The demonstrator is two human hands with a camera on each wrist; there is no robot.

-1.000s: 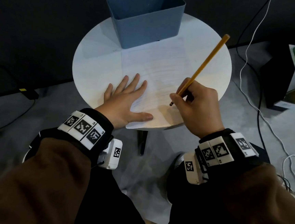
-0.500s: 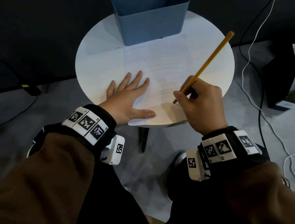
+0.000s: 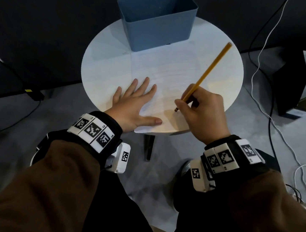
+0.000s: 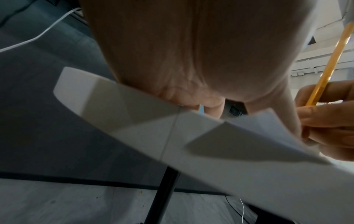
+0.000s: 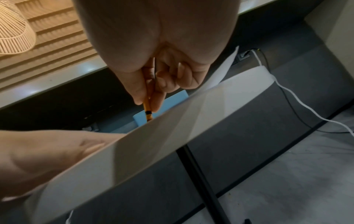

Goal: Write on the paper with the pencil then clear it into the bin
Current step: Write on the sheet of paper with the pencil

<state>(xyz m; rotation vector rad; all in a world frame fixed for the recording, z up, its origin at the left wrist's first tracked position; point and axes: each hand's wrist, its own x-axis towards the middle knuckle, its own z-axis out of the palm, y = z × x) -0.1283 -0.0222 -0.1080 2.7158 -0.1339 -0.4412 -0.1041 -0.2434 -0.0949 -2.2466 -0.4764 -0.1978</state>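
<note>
**Pencil tip down at the sheet's near edge**

Since the earlier frames the pencil (image 3: pixel 203 77) tip has crept slightly nearer the table's (image 3: pixel 101 59) front edge. The right hand (image 3: pixel 202 114) pinches it in a writing grip; the left hand (image 3: pixel 134 103) lies flat, fingers straight, pinning the paper (image 3: pixel 170 74). The sheet's near corner overhangs the rim, so a hard stroke could likely crease or tear it. The blue bin (image 3: pixel 156 21) stands touching the paper's far edge; nothing blocks the way to it. Cables trail over the floor.

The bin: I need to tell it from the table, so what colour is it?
Blue; the bin shows best in the head view.
</note>
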